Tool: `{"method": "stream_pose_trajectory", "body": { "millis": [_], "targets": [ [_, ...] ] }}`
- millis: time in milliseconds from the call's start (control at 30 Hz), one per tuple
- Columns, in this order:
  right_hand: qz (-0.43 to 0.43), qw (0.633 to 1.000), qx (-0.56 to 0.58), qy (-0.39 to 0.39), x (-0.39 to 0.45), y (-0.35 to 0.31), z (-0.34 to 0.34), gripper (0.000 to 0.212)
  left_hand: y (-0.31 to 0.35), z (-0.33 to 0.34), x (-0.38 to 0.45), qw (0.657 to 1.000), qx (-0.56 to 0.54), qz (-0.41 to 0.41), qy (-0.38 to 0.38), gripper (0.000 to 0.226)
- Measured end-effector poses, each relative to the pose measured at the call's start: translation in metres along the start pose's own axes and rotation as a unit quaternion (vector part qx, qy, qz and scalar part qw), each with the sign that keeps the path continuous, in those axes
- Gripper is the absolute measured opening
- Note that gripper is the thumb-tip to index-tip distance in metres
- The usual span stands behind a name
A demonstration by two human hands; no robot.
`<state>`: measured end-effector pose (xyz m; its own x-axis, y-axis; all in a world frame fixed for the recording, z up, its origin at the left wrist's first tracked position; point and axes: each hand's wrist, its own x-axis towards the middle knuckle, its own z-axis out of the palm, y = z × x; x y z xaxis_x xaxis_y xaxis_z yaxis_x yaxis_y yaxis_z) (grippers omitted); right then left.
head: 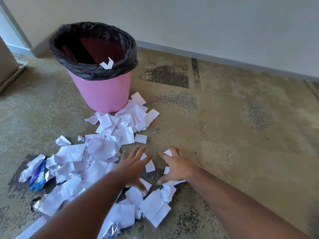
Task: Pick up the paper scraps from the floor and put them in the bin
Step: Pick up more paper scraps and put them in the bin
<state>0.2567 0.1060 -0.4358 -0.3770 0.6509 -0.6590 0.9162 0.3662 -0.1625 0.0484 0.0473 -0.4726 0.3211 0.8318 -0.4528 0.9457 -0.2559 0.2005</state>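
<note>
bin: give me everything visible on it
The pink bin stands upright on the carpet near the wall, left of centre. It looks like smooth plastic, tapering toward the base. A black bag liner is folded over its rim, crinkled. One white scrap rests at the near inner edge. Paper scraps lie against its base on the near right side.

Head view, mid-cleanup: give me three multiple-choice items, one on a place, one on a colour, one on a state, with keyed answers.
1. Where is the paper scrap pile relative to the bin?
A. on the carpet in front of it
B. inside it
C. against the wall behind it

2. What colour is the bin's body?
A. blue
B. pink
C. green

3. How are both hands?
A. fisted
B. fingers spread open
C. gripping the bin

Answers: 1 A, scraps spread from the bin's base toward the camera. 2 B, pink below the black liner. 3 B, left hand and right hand reach open over scraps.
</note>
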Motion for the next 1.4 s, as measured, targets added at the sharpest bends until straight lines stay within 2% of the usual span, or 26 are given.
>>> {"method": "stream_pose_trajectory", "body": {
  "millis": [167,400,533,700,967,1067,1167,1233,1400],
  "targets": [
    [0.020,0.998,0.001,-0.062,-0.011,0.013,0.034,0.142,0.007,0.026,-0.007,0.997,-0.012,-0.047,-0.053,0.153],
    [0.001,0.999,-0.035,-0.039,-0.024,0.004,0.057,0.153,0.041,0.042,-0.016,0.996,-0.022,-0.070,-0.060,0.159],
    [-0.010,0.996,-0.090,-0.001,-0.027,0.001,0.073,0.152,0.057,0.046,-0.021,0.995,0.010,-0.069,-0.067,0.157],
    [-0.030,0.993,-0.101,0.060,-0.034,-0.001,0.083,0.142,0.069,0.051,-0.026,0.995,0.045,-0.075,-0.042,0.150],
    [-0.043,0.990,-0.082,0.111,-0.039,-0.003,0.089,0.123,0.074,0.045,-0.028,0.998,0.024,-0.054,-0.002,0.132],
    [-0.044,0.992,-0.032,0.118,-0.045,-0.004,0.091,0.105,0.077,0.045,-0.029,0.999,0.007,-0.034,0.012,0.117],
    [-0.042,0.989,0.012,0.143,-0.052,-0.007,0.094,0.074,0.083,0.043,-0.029,0.999,-0.016,-0.020,0.037,0.094],
    [-0.035,0.986,0.022,0.161,-0.056,-0.010,0.098,0.058,0.086,0.045,-0.027,0.999,-0.035,-0.019,0.037,0.086],
    [-0.005,0.977,0.075,0.200,-0.063,-0.020,0.109,0.049,0.090,0.050,-0.027,0.998,-0.051,-0.007,0.041,0.076]
  ]
}}
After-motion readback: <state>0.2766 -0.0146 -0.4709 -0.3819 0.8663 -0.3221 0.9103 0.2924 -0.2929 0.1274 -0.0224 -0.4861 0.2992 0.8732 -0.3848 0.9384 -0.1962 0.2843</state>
